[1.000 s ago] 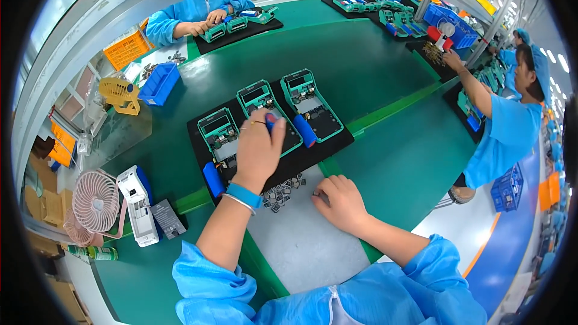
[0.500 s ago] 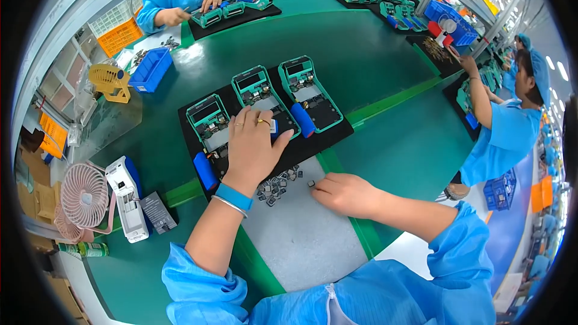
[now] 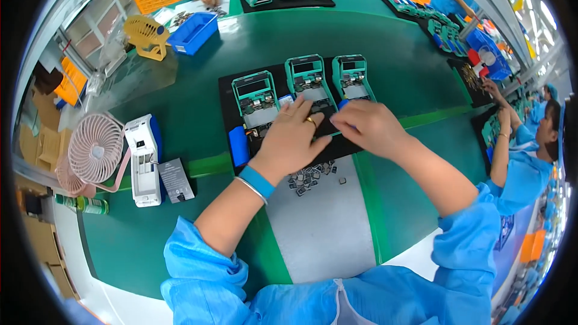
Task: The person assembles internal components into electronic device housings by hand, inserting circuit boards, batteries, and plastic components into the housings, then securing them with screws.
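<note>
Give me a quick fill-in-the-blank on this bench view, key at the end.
1. The black mat bears ____ teal device housings.
2. Small square parts lie on a sheet coloured ____.
3. The broad wristband by the left hand is coloured ____.
4. In this view, the pink fan stands to the ____ of the white device casing.

Missing words: three; grey; blue; left.
</note>
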Demonstrator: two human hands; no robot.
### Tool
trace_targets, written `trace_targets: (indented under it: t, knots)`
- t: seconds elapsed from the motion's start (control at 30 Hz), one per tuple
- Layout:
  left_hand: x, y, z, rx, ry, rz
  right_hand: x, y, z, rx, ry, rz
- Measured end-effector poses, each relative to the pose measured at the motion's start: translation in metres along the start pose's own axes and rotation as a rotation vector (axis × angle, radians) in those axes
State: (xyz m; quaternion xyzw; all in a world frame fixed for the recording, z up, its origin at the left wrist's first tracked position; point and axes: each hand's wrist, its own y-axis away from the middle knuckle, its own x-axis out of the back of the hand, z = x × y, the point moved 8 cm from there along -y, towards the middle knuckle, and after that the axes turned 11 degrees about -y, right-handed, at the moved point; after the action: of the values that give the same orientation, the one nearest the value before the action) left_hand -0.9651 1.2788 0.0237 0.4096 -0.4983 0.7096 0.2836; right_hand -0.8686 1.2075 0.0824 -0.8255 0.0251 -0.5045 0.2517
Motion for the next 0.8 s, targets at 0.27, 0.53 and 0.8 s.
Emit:
trace_targets:
  t: [0.27, 0.53, 0.8]
  knots:
    - [-0.002, 0.008, 0.006, 0.001, -0.062, 0.115, -0.031, -0.042, 0.056, 0.036, 0.293, -0.016]
    - [-0.004, 0.007, 0.003, 0.011, -0.057, 0.116, -0.041, -0.051, 0.061, 0.041, 0.359, -0.102]
    - [-0.003, 0.007, 0.004, 0.020, -0.056, 0.082, -0.056, -0.058, 0.058, 0.009, 0.502, -0.332]
